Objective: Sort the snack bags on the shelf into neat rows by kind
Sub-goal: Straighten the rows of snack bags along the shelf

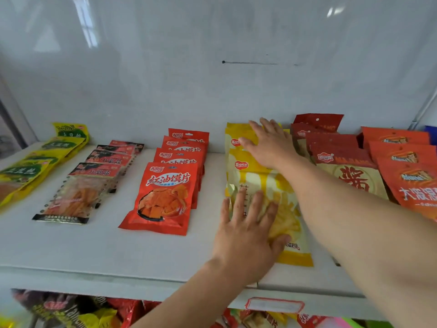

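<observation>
Yellow snack bags point(254, 176) are stacked at the shelf's point(106, 245) 3 o'clock side; left hand point(246, 235) is pressed flat on the front bag, right hand point(269, 143) at 12 o'clock, fingers straight, spread wide.

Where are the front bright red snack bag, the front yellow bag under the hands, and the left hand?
Front red bag point(163, 197), head view, on its picture panel.
Front yellow bag point(294, 256), head view, on its lower right corner.
Left hand point(248, 233), head view, on its back.

We see six rows of snack bags point(165, 197) running front to back on the shelf point(106, 252); more bags point(78, 311) lie on the level below
</observation>
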The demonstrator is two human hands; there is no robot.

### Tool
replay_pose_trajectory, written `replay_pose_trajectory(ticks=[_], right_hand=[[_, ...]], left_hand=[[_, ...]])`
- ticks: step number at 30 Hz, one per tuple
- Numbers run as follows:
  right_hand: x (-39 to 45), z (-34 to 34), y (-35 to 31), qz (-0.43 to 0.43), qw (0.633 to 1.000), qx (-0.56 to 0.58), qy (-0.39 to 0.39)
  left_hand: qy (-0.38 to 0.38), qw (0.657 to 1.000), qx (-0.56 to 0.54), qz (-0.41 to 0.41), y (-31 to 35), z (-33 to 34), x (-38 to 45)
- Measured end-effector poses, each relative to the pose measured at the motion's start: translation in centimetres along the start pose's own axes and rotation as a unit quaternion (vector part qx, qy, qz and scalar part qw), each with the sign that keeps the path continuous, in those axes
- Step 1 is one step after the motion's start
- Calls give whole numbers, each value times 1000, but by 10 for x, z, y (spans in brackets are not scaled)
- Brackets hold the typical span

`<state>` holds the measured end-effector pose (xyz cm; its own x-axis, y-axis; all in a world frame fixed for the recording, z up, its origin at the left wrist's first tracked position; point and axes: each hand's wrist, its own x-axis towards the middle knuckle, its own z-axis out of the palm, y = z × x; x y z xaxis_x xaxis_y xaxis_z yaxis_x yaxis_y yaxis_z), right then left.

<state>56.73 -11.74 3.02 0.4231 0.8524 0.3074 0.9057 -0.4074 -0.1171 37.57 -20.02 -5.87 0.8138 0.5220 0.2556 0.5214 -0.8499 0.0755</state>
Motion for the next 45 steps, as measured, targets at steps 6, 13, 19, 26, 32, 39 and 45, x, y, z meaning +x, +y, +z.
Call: replay_pose_trajectory(ticks=[6, 13, 19, 26, 32, 39, 45], right_hand=[[28, 16, 4, 0, 998, -36, -47], [39, 27, 2, 3, 997, -43, -61], [44, 37, 4, 0, 998, -37, -58], [40, 34, 0, -3, 998, -68, -18], [17, 8, -8, -36, 993, -52, 103], [-60, -36, 37, -6, 991, 45, 126], [-171, -50, 116, 141, 957, 174, 183]], left_hand=[[-11, 998, -26, -62, -1, 12, 5], [-12, 996, -44, -76, 0, 8, 14], [-56, 994, -59, -68, -5, 4, 20], [-67, 994, -51, -72, -5, 4, 20], [-44, 995, -53, -73, -5, 5, 20], [33, 995, -17, -92, -1, 5, 21], [104, 984, -108, -98, 48, -14, 34]])
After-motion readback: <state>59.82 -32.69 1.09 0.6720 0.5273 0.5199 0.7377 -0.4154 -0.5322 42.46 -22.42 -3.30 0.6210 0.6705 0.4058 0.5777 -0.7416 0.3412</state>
